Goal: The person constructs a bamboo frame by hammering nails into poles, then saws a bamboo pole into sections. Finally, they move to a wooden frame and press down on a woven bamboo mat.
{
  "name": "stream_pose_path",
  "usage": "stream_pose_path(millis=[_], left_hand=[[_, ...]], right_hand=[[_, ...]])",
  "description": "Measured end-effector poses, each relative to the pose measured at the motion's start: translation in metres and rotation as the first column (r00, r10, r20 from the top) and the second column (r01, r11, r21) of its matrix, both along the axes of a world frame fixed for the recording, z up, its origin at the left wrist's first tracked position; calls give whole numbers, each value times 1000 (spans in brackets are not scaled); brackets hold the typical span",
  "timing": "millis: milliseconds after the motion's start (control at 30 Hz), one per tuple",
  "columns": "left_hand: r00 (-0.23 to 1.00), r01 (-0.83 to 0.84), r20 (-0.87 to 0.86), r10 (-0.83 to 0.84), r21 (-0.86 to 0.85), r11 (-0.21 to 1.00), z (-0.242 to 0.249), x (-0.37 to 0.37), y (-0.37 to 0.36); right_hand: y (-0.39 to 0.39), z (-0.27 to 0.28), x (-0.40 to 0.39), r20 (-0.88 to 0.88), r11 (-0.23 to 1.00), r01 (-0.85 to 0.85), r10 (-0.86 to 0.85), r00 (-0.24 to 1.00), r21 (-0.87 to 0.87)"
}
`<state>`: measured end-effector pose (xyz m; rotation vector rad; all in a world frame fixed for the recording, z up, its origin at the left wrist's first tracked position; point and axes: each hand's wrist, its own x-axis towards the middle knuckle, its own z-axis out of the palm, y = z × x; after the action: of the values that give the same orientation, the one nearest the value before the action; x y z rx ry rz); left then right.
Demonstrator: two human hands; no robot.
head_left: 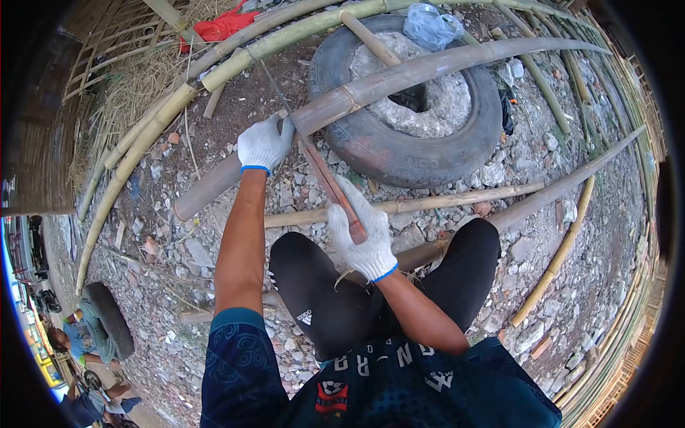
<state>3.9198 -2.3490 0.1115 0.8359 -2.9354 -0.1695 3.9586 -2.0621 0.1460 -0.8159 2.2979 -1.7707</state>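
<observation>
A thick grey-brown bamboo pole [428,70] slants across in front of me, resting over an old tyre [407,158]. My left hand [264,145], in a white knit glove with a blue cuff, is closed round the pole left of the tyre. My right hand [365,232], gloved alike, is wrapped round the wooden handle of a long, thin saw [322,170]. The saw's blade crosses the pole right beside my left fingers, its far end near a green bamboo pole [292,39]. Its teeth are too small to make out.
Pale concrete [457,100] fills the tyre, with a clear plastic bag [432,27] on its rim. Bamboo pieces, including a thin pole [457,202], lie over rubble. A red cloth [221,27] is at top left. People [89,332] sit near another tyre [108,321] at lower left.
</observation>
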Motion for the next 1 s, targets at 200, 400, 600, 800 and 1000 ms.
stream_pose_path(millis=[200,400,600,800,1000], left_hand=[[1000,-31,1,31,30,999,3,-3,5],[1000,-17,-4,18,27,999,4,-7,2],[1000,-20,21,20,13,1000,1,-3,1],[1000,-31,2,31,3,1000,-1,-1,1],[999,-38,-3,38,3,999,2,-5,2]], right_hand=[[-16,2,-19,71,999,7,-3,997,-51],[26,8,6,7,1000,-1,1,1000,-7],[-25,11,-25,0,999,4,-4,1000,40],[23,-9,5,214,995,-24,44,976,-92],[-30,15,-31,25,998,40,-41,999,52]])
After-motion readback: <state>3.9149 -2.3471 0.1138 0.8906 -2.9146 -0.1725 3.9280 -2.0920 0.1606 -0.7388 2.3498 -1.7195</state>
